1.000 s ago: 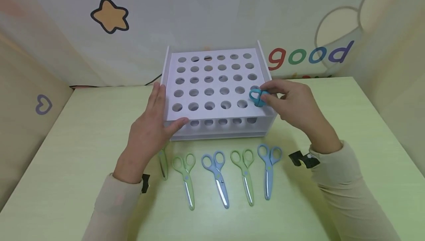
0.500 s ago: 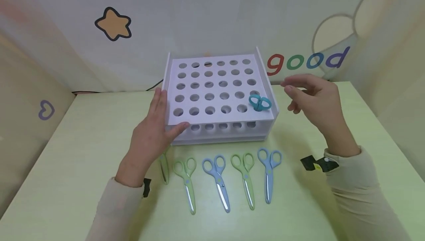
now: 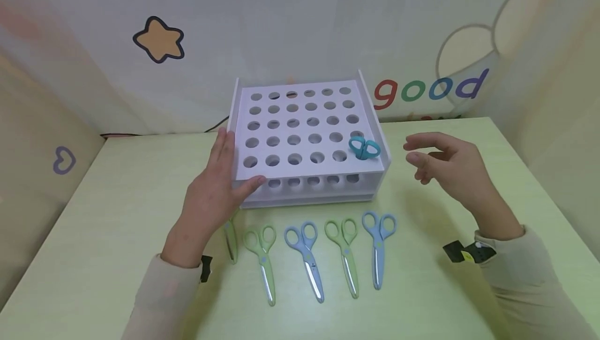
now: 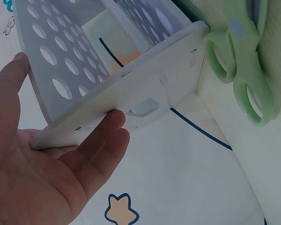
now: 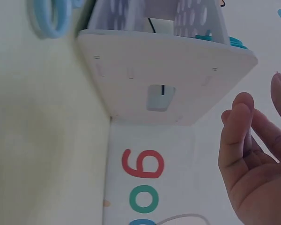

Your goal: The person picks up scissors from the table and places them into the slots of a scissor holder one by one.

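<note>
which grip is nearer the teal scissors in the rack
Right. The right grip is in the air to the right of the teal scissors, not touching them; the left grip rests against the left side of the white rack.

Downward view, closer wrist views (shared rack (image 3: pixel 283 150))

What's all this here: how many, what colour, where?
rack: one, white, on table
teal scissors: one, teal, in rack's front-right hole
green scissors: three, green, before rack
blue scissors: two, blue, same row
cable: count unclear, black, left of rack
wall prints: several, multicoloured, behind table
table: one, pale green, under rack
wrist pieces: two, black, at cuffs
sleeves: two, beige, on forearms
left hand: one, on rack's left side
right hand: one, right of rack
</note>
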Tool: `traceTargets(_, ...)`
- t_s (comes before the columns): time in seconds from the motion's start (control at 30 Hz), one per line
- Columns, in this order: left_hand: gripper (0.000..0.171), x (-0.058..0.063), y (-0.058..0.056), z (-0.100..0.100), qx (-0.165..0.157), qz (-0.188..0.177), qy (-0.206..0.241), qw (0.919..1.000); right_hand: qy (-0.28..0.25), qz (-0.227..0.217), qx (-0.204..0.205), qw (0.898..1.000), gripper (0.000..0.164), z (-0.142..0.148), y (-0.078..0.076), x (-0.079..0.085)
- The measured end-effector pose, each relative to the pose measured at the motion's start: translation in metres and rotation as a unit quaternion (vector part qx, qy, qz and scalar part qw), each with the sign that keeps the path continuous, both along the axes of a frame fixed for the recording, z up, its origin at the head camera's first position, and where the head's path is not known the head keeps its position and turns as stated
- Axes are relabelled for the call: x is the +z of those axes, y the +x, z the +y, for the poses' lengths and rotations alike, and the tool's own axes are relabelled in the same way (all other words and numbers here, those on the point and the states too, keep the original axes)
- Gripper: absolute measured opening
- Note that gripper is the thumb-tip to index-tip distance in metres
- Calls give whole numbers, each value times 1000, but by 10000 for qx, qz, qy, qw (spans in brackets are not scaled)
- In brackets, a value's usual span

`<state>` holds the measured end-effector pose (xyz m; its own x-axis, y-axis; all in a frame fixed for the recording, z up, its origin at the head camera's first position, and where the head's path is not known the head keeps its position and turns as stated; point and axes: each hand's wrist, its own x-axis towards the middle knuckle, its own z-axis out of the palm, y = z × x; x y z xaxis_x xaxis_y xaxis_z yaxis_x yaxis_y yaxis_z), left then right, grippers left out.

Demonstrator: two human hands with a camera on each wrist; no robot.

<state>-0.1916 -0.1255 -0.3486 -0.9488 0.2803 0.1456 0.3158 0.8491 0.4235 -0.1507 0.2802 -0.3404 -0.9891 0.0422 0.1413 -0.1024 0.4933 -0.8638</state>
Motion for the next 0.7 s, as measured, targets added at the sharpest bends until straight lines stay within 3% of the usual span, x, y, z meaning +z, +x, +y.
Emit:
traceTargets(0.2,104,-1,0,-1,8,-101,134,9999,211,-217,301,9991,40,7,8,-19)
traceTargets(0.37,105,-2,-1,-1,-15,-68,120,9999,281,-384,280,9985,38,7,14,-35)
traceTargets(0.7,104,-3,-1,-1,-3,-23,223,9997,124,-860,484,9950,41,8,27,-64)
